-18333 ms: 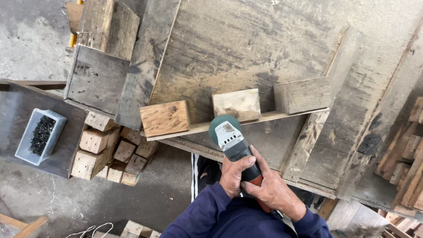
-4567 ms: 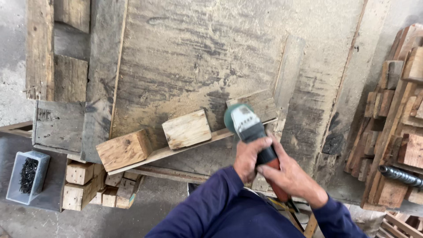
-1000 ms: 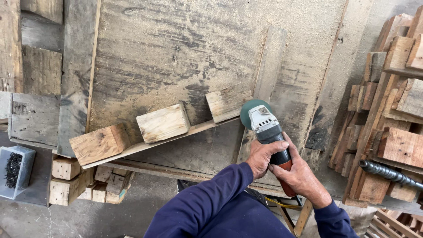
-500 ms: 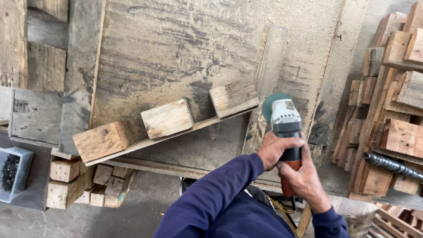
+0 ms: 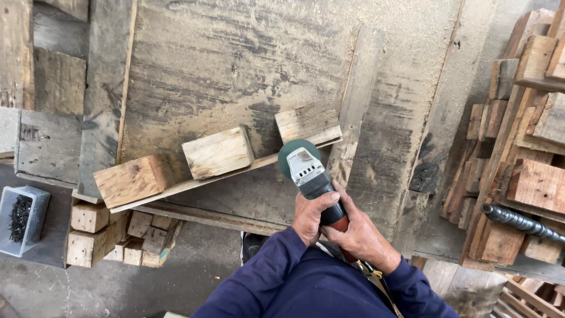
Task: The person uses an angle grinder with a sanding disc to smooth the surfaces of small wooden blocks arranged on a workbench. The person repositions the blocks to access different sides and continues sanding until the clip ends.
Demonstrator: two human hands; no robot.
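Both my hands grip a green and grey angle grinder [image 5: 303, 168] with a red rear handle. My left hand [image 5: 312, 215] wraps its body and my right hand [image 5: 356, 235] holds the handle behind. The grinder's round head sits against the near edge of a thin plank [image 5: 194, 184], just below the rightmost of three wooden blocks [image 5: 308, 125]. The middle block [image 5: 218, 152] and the left block [image 5: 132, 180] stand along the same plank on the dusty wooden bench [image 5: 235, 65].
Stacked wood blocks [image 5: 529, 147] and a dark ribbed metal rod [image 5: 521, 222] are at the right. Small offcut blocks [image 5: 112, 241] lie below the bench at the left, beside a grey box of dark screws [image 5: 20, 219]. The concrete floor shows below.
The grinder and my hands have moved left, back from the plank's right end to below the rightmost block.
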